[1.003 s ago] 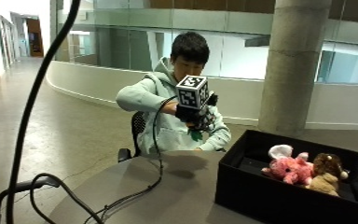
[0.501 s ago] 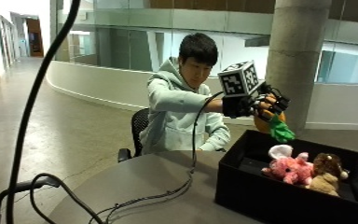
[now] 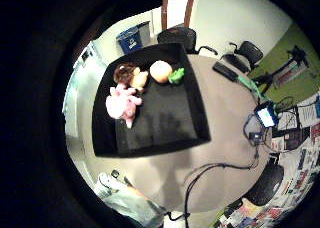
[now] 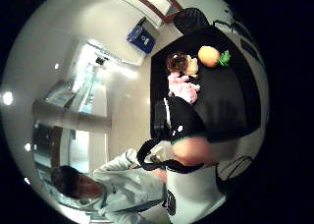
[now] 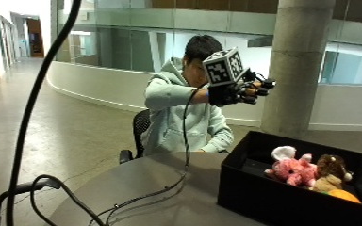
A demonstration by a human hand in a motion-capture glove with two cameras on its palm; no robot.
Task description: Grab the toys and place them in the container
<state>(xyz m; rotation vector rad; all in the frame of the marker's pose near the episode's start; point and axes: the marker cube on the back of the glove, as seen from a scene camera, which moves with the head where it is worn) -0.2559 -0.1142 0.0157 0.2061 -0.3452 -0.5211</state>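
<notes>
Toys number three, all inside one black container (image 5: pixel 262 197) that sits on the round grey table (image 5: pixel 143 193). Counted from the palm views: one pink plush animal (image 3: pixel 122 104), one brown plush toy (image 3: pixel 129 75) touching it, and one orange carrot toy (image 3: pixel 161 71) with a green leafy top just beyond the brown one. All three lie along the same wall of the container; the remaining dark floor of the container (image 3: pixel 165 118) carries nothing else. From the outside view the pink plush (image 5: pixel 292 168) and the brown plush (image 5: pixel 332 169) lean together against the far side of the container, with the orange toy (image 5: pixel 344 195) only partly showing behind the near wall.

One gloved right hand (image 5: pixel 237 92) is raised in the air above the table, near the container's edge and well above the toys, at about the height of the person's head. Its fingers (image 5: pixel 256 92) look relaxed and slightly bent and hold nothing.

One cable (image 5: pixel 168 188) trails across the table beside the container. On the table past the container lies one dark flat device (image 3: pixel 225 71), and near the table's edge one small lit screen (image 3: pixel 266 115)
</notes>
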